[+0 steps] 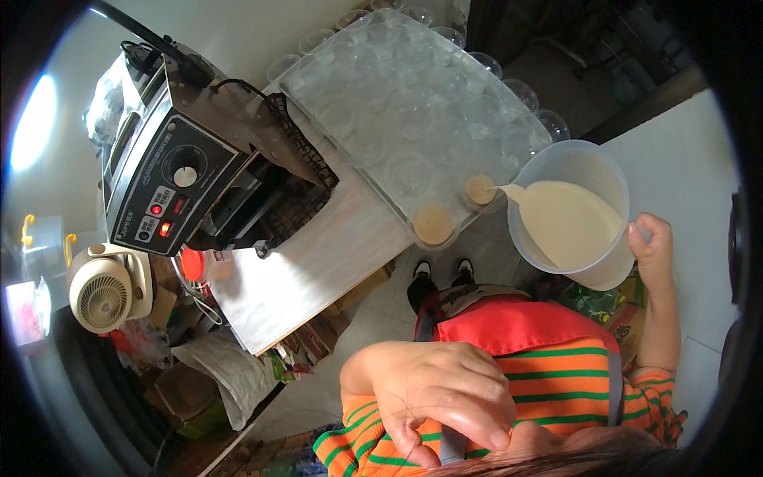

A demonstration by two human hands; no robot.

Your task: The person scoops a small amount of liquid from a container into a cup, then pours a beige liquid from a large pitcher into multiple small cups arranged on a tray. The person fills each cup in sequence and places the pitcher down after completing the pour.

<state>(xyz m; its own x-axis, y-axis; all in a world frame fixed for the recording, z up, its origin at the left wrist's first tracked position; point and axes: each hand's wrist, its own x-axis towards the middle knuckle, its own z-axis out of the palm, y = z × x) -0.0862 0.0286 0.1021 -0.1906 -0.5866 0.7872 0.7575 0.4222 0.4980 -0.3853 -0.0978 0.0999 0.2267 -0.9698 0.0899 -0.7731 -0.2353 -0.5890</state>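
Observation:
My right hand [651,244] grips the handle of a translucent plastic measuring jug [609,173], which is tilted to the left. Pale beige liquid [566,223] runs from its spout into a small clear cup [480,189] at the near right corner of a clear sheet or tray [381,101]. Another cup [434,225], filled with similar liquid, is at the sheet's near corner. Many clear round cups show through the sheet and around its edges. My left hand [447,393] is raised in front of my chest, close to my face, fingers bent and apart, with nothing visible in it.
A black-fronted machine [176,185] with a dial and lit red indicators stands left on the white table [298,286]. Beside it are a red-lidded jar [194,264] and a beige fan [104,295]. Cardboard and bags lie below left. A white surface [673,149] is at right.

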